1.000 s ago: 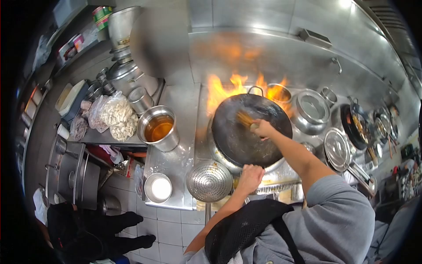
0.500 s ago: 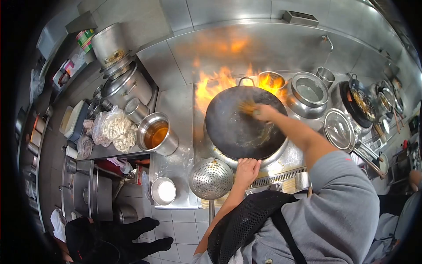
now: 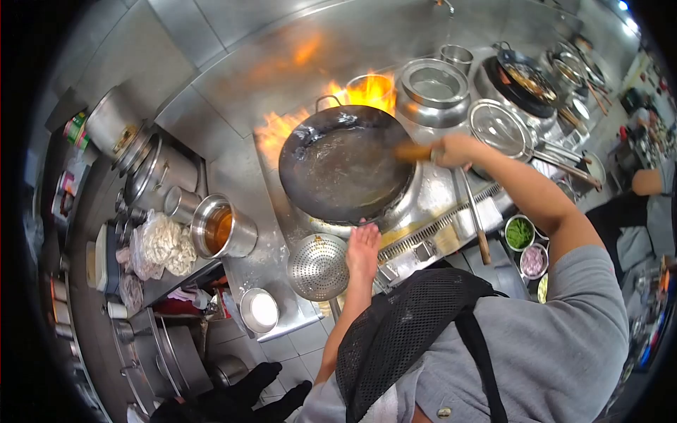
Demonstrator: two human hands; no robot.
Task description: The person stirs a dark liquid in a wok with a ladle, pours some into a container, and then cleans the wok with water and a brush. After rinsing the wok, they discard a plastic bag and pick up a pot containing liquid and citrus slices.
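Note:
A large dark wok (image 3: 342,166) with wet, shiny patches sits over the burner, and flames (image 3: 370,92) rise behind it. My right hand (image 3: 453,151) is closed round a brown bamboo brush (image 3: 414,151), whose blurred end is at the wok's right rim. My left hand (image 3: 363,250) is at the wok's near rim, fingers extended and close together; whether it grips the rim is hard to see. Just left of it, a perforated metal strainer (image 3: 317,268) rests on the counter.
On the left are a steel pot of amber liquid (image 3: 220,229), a white-filled container (image 3: 259,311) and bagged pale food (image 3: 168,243). A lidded pot (image 3: 434,88), mesh strainer (image 3: 499,130) and ladle (image 3: 476,229) lie right. A person in dark clothes (image 3: 236,395) is at lower left.
The view has turned and shifted right. My right hand has moved the brush from over the wok's middle to its right edge. Bowls of chopped food have come into view on the right.

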